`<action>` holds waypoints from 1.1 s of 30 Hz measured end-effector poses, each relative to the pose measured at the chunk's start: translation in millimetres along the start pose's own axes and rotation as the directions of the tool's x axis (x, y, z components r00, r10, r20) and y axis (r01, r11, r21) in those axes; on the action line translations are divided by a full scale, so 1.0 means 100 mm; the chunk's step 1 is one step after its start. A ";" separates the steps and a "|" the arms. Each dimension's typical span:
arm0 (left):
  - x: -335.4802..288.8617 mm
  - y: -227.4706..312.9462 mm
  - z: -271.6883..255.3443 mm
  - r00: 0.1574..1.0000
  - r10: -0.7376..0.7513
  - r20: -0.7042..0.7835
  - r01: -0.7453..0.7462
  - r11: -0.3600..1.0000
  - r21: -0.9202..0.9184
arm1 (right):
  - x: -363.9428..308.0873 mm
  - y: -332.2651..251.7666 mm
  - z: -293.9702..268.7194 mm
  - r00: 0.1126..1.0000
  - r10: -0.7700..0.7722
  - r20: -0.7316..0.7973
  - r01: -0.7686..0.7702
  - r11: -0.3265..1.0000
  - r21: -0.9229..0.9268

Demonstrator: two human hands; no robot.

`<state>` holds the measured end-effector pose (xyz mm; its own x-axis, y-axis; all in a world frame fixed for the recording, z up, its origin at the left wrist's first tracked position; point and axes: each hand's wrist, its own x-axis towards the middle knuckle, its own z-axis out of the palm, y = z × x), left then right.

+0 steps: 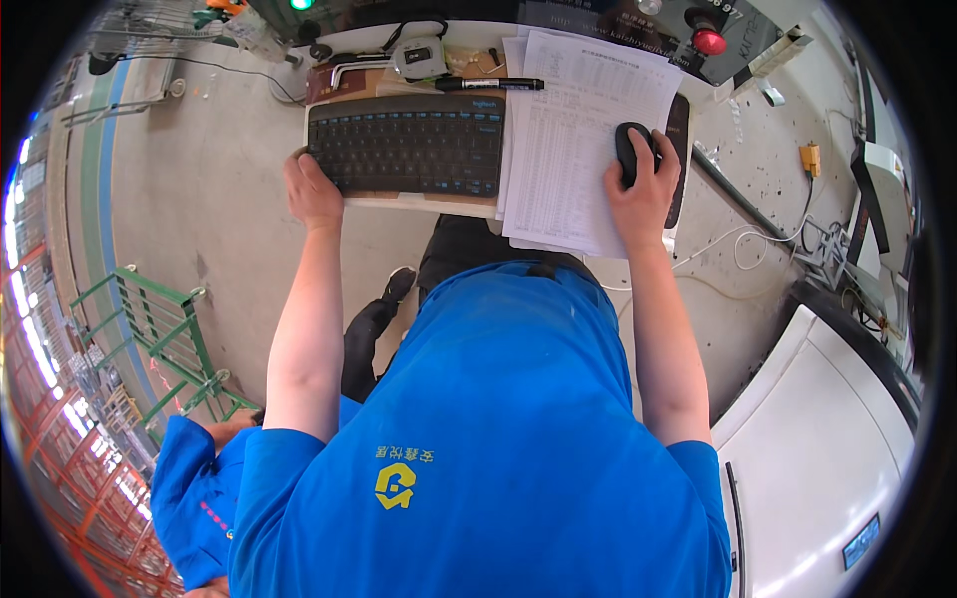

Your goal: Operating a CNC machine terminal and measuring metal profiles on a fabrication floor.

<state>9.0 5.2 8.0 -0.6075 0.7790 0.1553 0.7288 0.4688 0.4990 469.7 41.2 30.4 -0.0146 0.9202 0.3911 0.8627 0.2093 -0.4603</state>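
Note:
My right hand [646, 189] rests over a black computer mouse [626, 149], its fingers wrapped round it. Under the mouse lies a stack of printed paper sheets [558, 149] that overhangs the front of a small shelf [424, 202]. A black keyboard [404, 148] with blue markings sits on the left part of that shelf. At its left end my left hand [314, 189] is closed, fingers curled over the shelf edge beside the keyboard's corner. Whether it also grips the keyboard is hidden.
Behind the keyboard lie a black marker [488, 85], a tape measure [419, 60] and hex keys [359, 68]. A red push button [709, 40] sits on the panel above. Another person in a blue shirt [194, 498] is at lower left, near a green metal frame [159, 329]. A white cabinet [817, 448] stands right.

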 end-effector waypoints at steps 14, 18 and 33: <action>-0.01 0.00 0.01 0.999 -0.030 -0.012 0.030 1.000 -0.005 | 0.00 -0.02 -0.02 1.000 0.014 0.003 -0.014 0.999 -0.029; -0.01 0.03 0.01 1.000 -0.031 0.000 0.031 0.999 0.010 | 0.00 -0.02 -0.02 1.000 0.032 0.001 -0.032 1.000 0.002; -0.05 0.02 -0.04 0.999 -0.031 0.025 0.031 1.000 0.003 | -0.03 -0.05 -0.04 0.999 0.039 0.025 -0.039 0.999 0.002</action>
<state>12.4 0.3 11.6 -0.6217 0.7743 0.1184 0.7107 0.4941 0.5008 467.5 35.7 34.8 0.0061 0.9355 0.3533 0.8618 0.1743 -0.4764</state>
